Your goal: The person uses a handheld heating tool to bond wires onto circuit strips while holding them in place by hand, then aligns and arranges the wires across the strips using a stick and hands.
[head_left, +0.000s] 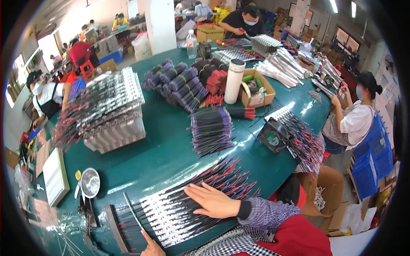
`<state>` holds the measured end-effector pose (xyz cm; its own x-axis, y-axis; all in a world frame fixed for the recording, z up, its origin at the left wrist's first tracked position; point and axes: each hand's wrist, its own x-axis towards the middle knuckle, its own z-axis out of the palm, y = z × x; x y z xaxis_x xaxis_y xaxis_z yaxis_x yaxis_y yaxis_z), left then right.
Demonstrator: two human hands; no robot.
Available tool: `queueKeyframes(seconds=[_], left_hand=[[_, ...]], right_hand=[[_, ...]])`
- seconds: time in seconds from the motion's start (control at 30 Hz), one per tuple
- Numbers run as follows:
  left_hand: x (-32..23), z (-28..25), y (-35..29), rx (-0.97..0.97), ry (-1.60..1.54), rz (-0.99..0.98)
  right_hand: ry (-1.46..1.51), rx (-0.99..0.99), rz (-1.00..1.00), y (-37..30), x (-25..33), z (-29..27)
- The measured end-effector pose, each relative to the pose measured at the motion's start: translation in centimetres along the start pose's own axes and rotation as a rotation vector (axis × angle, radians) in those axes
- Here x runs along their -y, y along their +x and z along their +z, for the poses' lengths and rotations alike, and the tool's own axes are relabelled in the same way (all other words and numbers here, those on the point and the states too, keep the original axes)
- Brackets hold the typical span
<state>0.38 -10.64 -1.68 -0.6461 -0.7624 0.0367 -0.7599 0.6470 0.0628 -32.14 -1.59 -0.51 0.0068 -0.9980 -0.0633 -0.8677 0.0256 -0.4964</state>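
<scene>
My right hand (213,201) lies flat, fingers stretched out, on a row of black wires (183,205) with red and blue ends. The wires run from a row of white metal strips (160,219) with small holes at the table's near edge. At the lower edge, my left hand (153,246) shows only in part, its index finger at the near end of a thin pale stick (133,211). The stick slants across the left end of the strips. Beside it stands a dark narrow bar (116,228) with thin wires reaching toward the strips.
A metal bowl (90,182) and a white perforated board (55,177) are at left. Behind are a tall stack of wired strips (113,111), wire bundles (211,128), a white cylinder (234,81), a cardboard box (258,99) and a black fan (274,135). Co-workers sit around the green table (166,147).
</scene>
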Motion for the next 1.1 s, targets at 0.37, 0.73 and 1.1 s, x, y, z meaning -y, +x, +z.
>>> queueKeyframes(seconds=[0.37,0.73,1.1], left_hand=[[0.6,0.4,0.2,0.113,0.05,0.034],[0.0,0.2,0.0,0.035,0.048,0.045],[-0.1,-0.2,-0.2,0.003,0.058,-0.003]], right_hand=[[1.359,-1.171,0.331,1.7,-16.9,-21.1],[-0.082,-0.17,-0.206,2.9,4.7,-2.0],[-0.179,-0.173,-0.147,1.7,2.5,3.8]])
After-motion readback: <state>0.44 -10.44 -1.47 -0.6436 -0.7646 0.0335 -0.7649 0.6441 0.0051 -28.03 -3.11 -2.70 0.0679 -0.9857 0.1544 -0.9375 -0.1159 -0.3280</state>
